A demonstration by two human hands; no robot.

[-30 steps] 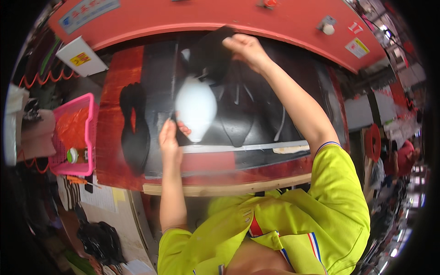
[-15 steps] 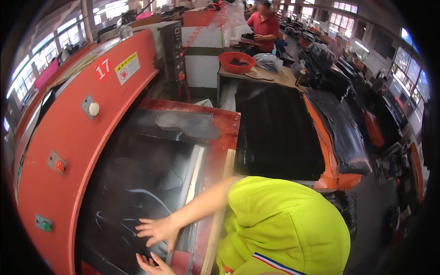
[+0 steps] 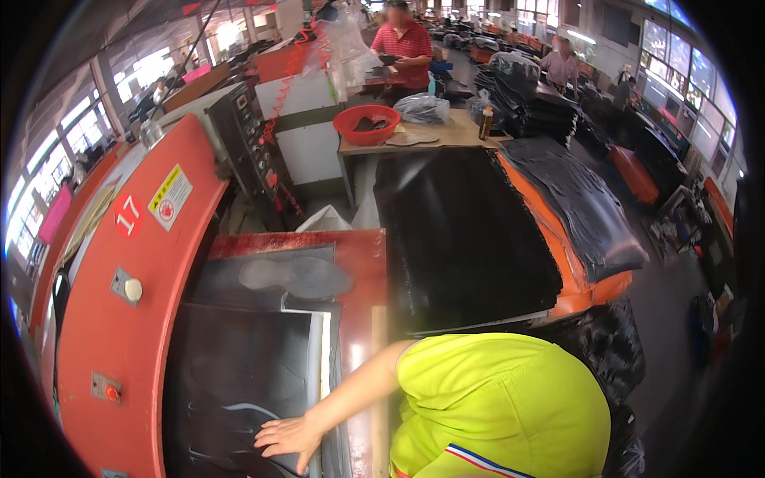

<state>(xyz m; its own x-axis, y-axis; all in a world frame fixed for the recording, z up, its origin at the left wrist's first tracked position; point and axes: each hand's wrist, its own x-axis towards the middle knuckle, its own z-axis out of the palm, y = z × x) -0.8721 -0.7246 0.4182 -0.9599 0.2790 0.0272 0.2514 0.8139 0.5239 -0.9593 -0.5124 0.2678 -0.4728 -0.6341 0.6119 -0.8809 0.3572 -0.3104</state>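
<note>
My right hand [image 3: 291,438] reaches in from the right, palm down with the fingers spread. It is over the black sheet material [image 3: 243,350] on the bed of the red press [image 3: 111,303]. I cannot tell how firmly it touches, and no object shows in its grasp. Just beyond the fingertips, a curved pale strip [image 3: 249,409] shows on the dark surface. A long light bar [image 3: 319,366] runs along the sheet's right side, close to my wrist. Grey, rounded flat pieces [image 3: 299,277] lie at the far end of the bed. My left hand is out of the picture.
A large black sheet stack [image 3: 470,239] lies right of the press, beside orange sheets [image 3: 570,295] and grey-black sheets [image 3: 574,207]. Behind it, a table [image 3: 458,131] bears a red basin [image 3: 366,123]. A person in red [image 3: 406,48] stands beyond, handling something dark.
The view has shifted, so the press and stacks sit lower and further left or upright. My left hand, at the lower edge before, has left the picture. My right hand stays spread over the sheet.
</note>
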